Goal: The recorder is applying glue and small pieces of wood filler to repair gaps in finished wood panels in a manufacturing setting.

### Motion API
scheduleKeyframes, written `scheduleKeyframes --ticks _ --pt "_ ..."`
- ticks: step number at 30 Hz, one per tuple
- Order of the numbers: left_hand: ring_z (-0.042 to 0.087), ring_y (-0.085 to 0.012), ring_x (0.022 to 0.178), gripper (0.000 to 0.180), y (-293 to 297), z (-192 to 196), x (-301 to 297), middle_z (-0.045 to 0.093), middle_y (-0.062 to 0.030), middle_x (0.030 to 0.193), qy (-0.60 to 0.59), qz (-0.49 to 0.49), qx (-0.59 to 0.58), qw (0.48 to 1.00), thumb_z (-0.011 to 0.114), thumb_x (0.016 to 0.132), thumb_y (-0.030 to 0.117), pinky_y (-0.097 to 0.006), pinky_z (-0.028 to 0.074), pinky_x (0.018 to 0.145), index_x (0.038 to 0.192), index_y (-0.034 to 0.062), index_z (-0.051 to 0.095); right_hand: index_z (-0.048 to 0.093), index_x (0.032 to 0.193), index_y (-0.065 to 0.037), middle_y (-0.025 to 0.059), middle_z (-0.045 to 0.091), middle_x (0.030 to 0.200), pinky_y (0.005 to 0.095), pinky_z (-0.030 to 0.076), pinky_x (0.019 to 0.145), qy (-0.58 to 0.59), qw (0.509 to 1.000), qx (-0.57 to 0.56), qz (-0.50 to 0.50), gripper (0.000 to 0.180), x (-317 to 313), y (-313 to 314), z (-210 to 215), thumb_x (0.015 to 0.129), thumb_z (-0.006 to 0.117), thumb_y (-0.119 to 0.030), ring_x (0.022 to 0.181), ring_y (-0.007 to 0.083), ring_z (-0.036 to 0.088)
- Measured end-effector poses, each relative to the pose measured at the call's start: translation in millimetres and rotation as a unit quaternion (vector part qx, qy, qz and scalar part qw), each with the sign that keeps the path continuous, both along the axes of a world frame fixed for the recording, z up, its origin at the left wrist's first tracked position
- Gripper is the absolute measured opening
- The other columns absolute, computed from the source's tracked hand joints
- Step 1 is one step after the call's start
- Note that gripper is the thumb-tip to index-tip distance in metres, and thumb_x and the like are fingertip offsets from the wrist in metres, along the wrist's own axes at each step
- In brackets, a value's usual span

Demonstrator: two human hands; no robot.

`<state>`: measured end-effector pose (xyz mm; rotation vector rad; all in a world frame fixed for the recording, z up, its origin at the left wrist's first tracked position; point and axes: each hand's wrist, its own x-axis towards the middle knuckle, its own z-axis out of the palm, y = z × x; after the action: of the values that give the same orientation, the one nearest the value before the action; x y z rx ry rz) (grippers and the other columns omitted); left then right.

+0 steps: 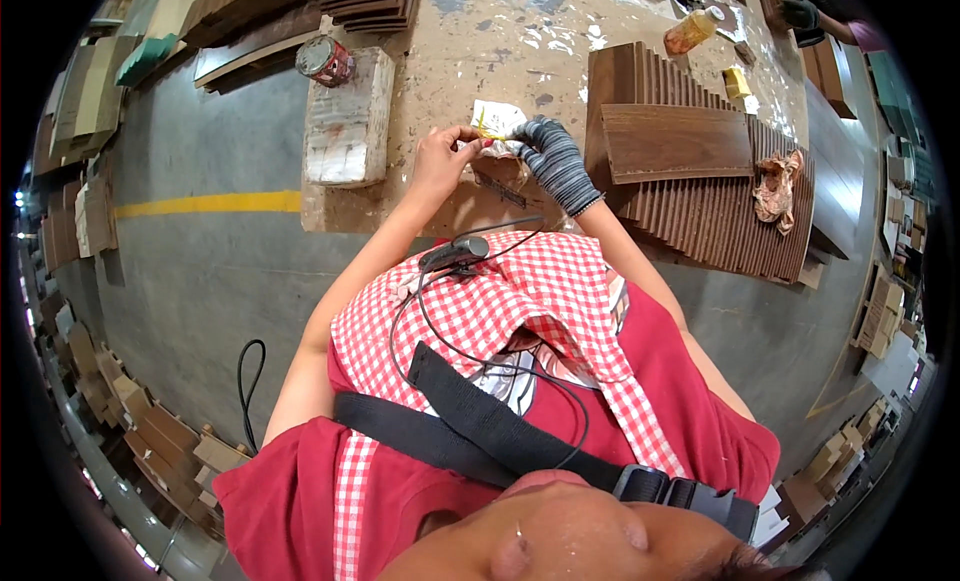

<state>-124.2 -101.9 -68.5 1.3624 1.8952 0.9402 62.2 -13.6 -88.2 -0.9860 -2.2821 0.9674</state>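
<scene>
My left hand (442, 163), bare, has its thumb and fingers pinched on a thin yellow strand (484, 122) near the table's front edge. Opposite it, my right hand (556, 161) wears a grey striped knit glove. Its fingertips are closed at the other end of the strand. Behind and between the fingertips is a white crumpled piece (503, 114), which could be paper or cloth. A small red spot shows by the left fingertips; what it belongs to is too small to tell. Just below the hands lies a dark, small flat piece (500, 189), partly hidden.
A red-labelled can (325, 61) stands on a paint-stained block (350, 121) to the left. Stacked brown boards (680, 146) and a stained rag (777, 189) lie right. Beyond are a bottle of amber liquid (694, 30), a yellow piece (736, 82) and another person's gloved hand (799, 12).
</scene>
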Motion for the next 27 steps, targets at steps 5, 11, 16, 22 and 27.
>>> scheduleKeyframes --ticks 5,11,16,22,27 --pt "0.054 -0.0135 0.071 0.023 9.2 10.0 -2.1 0.063 -0.0047 0.071 0.001 -0.052 0.026 0.998 0.064 0.085 0.023 -0.030 0.043 0.068 0.094 0.0016 0.069 0.064 0.091 -0.004 0.0132 0.060 0.086 0.0399 0.046 0.080 0.084 0.996 0.017 0.000 0.018 -5.1 -11.8 -2.4 0.075 0.070 -0.010 0.084 0.0320 0.056" --pt "0.056 -0.0115 0.078 0.022 14.4 18.0 -8.1 0.065 -0.0039 0.083 -0.048 -0.080 -0.008 0.996 0.064 0.087 0.020 -0.028 0.045 0.075 0.097 0.0012 0.067 0.062 0.095 -0.001 0.0144 0.060 0.088 0.0344 0.049 0.075 0.112 0.978 -0.145 -0.102 0.021 -4.0 -17.6 -11.7 0.080 0.070 -0.013 0.082 0.0262 0.060" --pt "0.057 -0.0089 0.076 0.022 8.6 16.5 -18.6 0.066 -0.0049 0.085 -0.191 -0.026 -0.072 0.979 0.066 0.087 0.020 -0.023 0.045 0.069 0.098 0.0018 0.067 0.066 0.100 -0.004 0.0136 0.061 0.089 0.0351 0.049 0.081 0.061 0.991 -0.119 -0.026 0.028 -6.5 2.0 22.3 0.076 0.073 -0.015 0.085 0.0273 0.060" --pt "0.057 -0.0221 0.098 0.042 2.6 38.0 22.1 0.067 -0.0106 0.093 0.260 -0.014 0.006 0.966 0.072 0.077 0.039 -0.040 0.039 0.091 0.100 0.0040 0.067 0.067 0.093 -0.007 0.0121 0.061 0.082 0.0387 0.047 0.077 -0.020 0.998 0.057 -0.001 0.020 -8.9 3.7 14.8 0.074 0.071 -0.010 0.081 0.0301 0.058" --pt "0.054 -0.0284 0.099 0.047 5.7 34.1 15.0 0.066 -0.0122 0.096 0.092 0.030 -0.033 0.995 0.072 0.074 0.046 -0.044 0.035 0.094 0.099 0.0055 0.069 0.066 0.089 -0.007 0.0140 0.061 0.090 0.0410 0.046 0.082 -0.012 0.996 0.077 -0.045 0.016 -10.6 -2.2 19.8 0.076 0.068 -0.014 0.090 0.0316 0.056"
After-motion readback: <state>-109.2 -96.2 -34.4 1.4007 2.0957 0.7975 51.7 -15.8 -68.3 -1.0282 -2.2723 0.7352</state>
